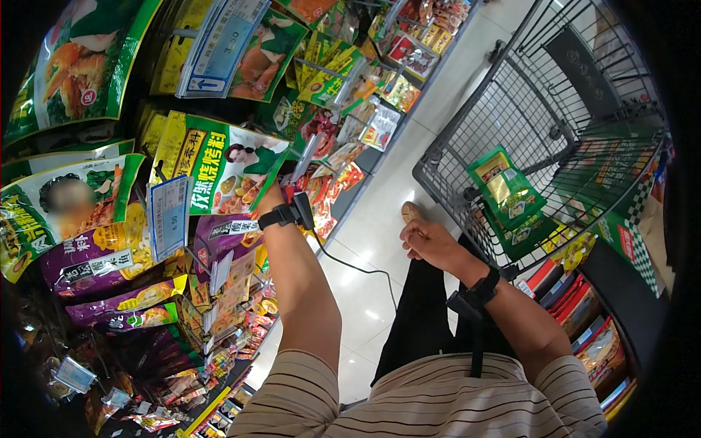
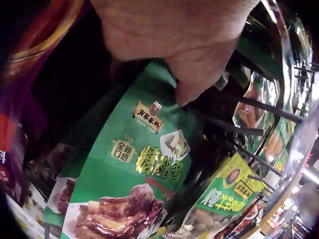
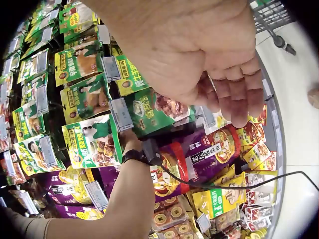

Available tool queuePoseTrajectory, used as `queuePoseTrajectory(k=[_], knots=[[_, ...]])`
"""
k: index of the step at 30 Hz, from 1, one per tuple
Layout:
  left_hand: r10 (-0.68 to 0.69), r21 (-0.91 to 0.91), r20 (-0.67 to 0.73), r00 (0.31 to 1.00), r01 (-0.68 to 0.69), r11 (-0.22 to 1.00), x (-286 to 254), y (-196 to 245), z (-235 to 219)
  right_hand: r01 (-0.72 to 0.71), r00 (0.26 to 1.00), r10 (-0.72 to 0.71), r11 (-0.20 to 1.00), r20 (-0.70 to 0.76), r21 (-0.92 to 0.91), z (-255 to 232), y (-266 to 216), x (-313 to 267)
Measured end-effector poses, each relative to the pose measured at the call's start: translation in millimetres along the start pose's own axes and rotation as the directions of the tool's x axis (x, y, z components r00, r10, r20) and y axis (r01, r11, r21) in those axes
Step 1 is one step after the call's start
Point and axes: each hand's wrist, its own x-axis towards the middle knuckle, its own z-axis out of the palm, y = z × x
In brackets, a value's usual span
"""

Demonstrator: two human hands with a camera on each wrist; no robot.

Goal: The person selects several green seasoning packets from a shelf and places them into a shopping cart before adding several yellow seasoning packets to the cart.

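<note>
The left hand (image 2: pixel 174 35) pinches the top of a green packet (image 2: pixel 114 174), which hangs lengthwise below it. Farther off, the right hand (image 1: pixel 437 247), loosely curled, holds nothing

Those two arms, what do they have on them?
Short cream sleeves with thin dark stripes. Each wrist wears a black strap with a small black camera, and a thin black cable runs from the left one. The left hand and right hand wear no gloves.
</note>
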Motion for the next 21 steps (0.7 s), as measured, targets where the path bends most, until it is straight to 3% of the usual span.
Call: queuePoseTrajectory(k=[2, 3, 5, 7, 9, 10, 12, 13, 14, 16, 19, 21], knots=[[0.083, 0.111, -0.109, 0.991, -0.071, 0.991, 0.9, 3.7, 1.3, 0.012, 1.0, -0.012, 1.0, 0.009, -0.014, -0.8, 6.1, 1.5], [0.126, 0.172, -0.199, 0.972, -0.092, 0.981, 8.0, 31.9, -20.6, 0.013, 1.0, -0.013, 1.0, 0.015, -0.005, -0.8, 9.2, 2.3], [0.197, 0.448, -0.169, 0.966, -0.103, 0.888, 17.3, 55.4, -25.1, 0.016, 1.0, -0.016, 1.0, 0.024, 0.01, -1.6, 13.7, 3.6], [0.162, 0.79, 0.068, 0.984, -0.152, 0.593, 22.9, 54.3, -0.9, 0.019, 1.0, -0.019, 1.0, 0.024, 0.003, -3.0, 14.3, 3.4], [0.412, 0.85, 0.011, 0.911, -0.226, 0.477, 36.5, 34.7, 21.7, 0.014, 1.0, -0.014, 1.0, 0.018, 0.002, -4.5, 14.4, 1.9], [0.412, 0.694, -0.141, 0.9, -0.207, 0.69, 47.3, 9.8, 55.8, 0.009, 1.0, -0.009, 1.0, 0.013, 0.005, -5.0, 13.4, 0.7], [0.333, 0.47, -0.253, 0.908, -0.185, 0.863, 53.5, -10.7, 75.7, 0.012, 1.0, -0.012, 1.0, 0.008, 0.012, -6.5, 13.5, 0.1], [0.291, 0.343, -0.308, 0.906, -0.18, 0.922, 52.9, 1.2, 58.5, 0.019, 1.0, -0.019, 1.0, 0.009, 0.017, -7.3, 14.8, -0.4], [0.086, 0.049, -0.282, 0.956, -0.075, 0.996, 44.0, 15.8, 43.7, 0.025, 1.0, -0.025, 0.999, 0.011, 0.021, -8.2, 16.1, -1.1], [-0.087, -0.199, -0.168, 0.982, 0.053, 0.979, 31.9, 46.6, 4.8, 0.004, 1.0, -0.005, 0.999, 0.009, 0.039, -9.9, 20.2, -0.1], [0.026, 0.082, -0.114, 0.993, -0.016, 0.996, 26.9, 46.6, 1.5, -0.002, 1.0, 0.001, 0.999, 0.014, 0.055, -11.8, 23.4, -1.0], [0.145, 0.414, -0.087, 0.986, -0.097, 0.905, 27.2, 41.8, 2.6, -0.008, 1.0, 0.007, 0.998, 0.016, 0.06, -13.6, 24.3, -3.0]])
